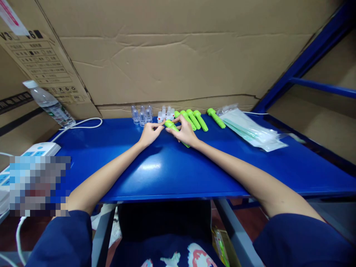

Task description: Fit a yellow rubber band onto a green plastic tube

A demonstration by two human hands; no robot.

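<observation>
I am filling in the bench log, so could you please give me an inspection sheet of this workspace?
Surface: blue table, glossy, with a light reflection near the middle.
Job's things: green piece held between both hands; more green pieces in a row behind it, one set apart; small clear vials and white-capped pieces at the back edge.
Clutter: clear plastic bags on the right; water bottle on the left.
Hands: left hand and right hand both grip the green piece.
Cables: white cable running to a power strip.
Surroundings: cardboard boxes behind; blue shelf frame at right.
</observation>
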